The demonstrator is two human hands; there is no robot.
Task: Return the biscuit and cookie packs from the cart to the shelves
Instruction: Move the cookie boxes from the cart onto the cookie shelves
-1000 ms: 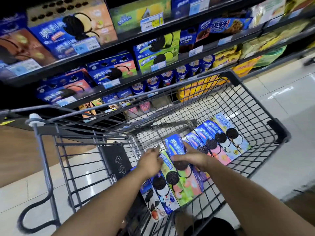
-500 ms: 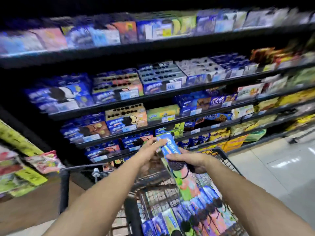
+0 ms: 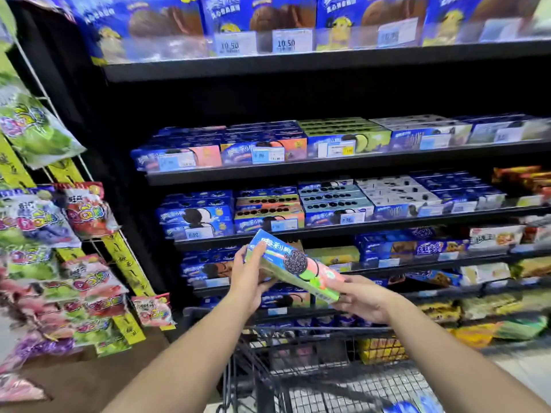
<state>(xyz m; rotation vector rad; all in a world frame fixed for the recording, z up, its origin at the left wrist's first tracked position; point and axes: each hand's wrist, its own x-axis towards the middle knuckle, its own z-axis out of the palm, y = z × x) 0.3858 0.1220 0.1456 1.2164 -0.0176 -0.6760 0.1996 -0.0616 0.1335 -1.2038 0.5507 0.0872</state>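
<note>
You've raised the long blue-green-pink cardboard cookie pack (image 3: 293, 265) out of the black wire cart (image 3: 298, 329) toward the dark shelves (image 3: 328, 174), with the fingers of your left hand (image 3: 249, 278) and right hand (image 3: 362, 299) curled round its ends; placing remains.

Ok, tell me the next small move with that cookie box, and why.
Probably lift the cookie box forward toward the shelves: left hand and right hand grip it above the cart, facing rows of similar blue boxes. Exact slot unclear.

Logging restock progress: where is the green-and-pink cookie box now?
Head view, centre: the green-and-pink cardboard cookie box is held between left hand and right hand, above the black wire cart.
</note>
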